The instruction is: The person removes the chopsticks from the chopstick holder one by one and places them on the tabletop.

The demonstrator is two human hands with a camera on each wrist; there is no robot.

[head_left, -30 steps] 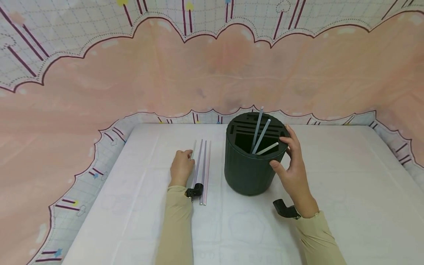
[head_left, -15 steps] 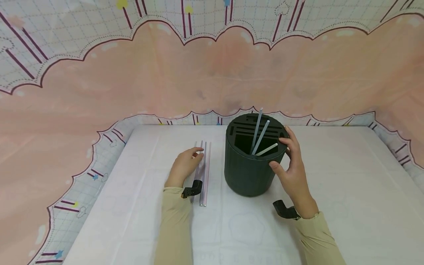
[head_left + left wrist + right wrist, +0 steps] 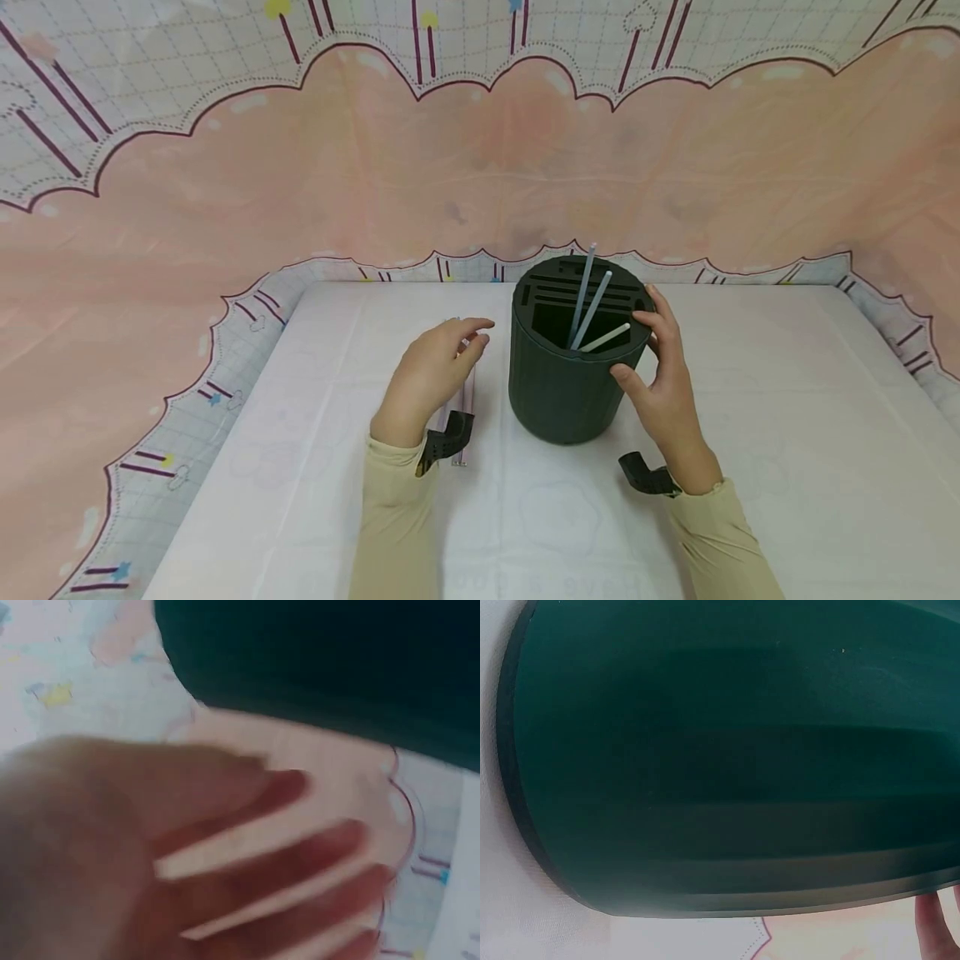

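Observation:
A dark green ribbed round holder (image 3: 558,392) stands on the white table, its slotted top holding three pale straws (image 3: 588,296) that lean up and to the right. My right hand (image 3: 651,362) grips its right side, thumb on the wall and fingers curled over the rim. In the right wrist view the holder (image 3: 727,765) fills the frame, with a fingertip (image 3: 934,926) at the lower right. Several more straws (image 3: 468,400) lie side by side left of the holder. My left hand (image 3: 450,358) hovers over them with fingers stretched toward the holder. In the blurred left wrist view the left hand (image 3: 150,855) is spread.
The white tablecloth (image 3: 750,400) is ringed on three sides by pink patterned fabric walls (image 3: 480,167). Bare cloth lies right of the holder and along the near edge. A small black camera mount sits at each wrist.
My left hand has lifted off the left end of the lying straws and swung right toward the holder, fingers now extended. The right hand and holder have stayed put.

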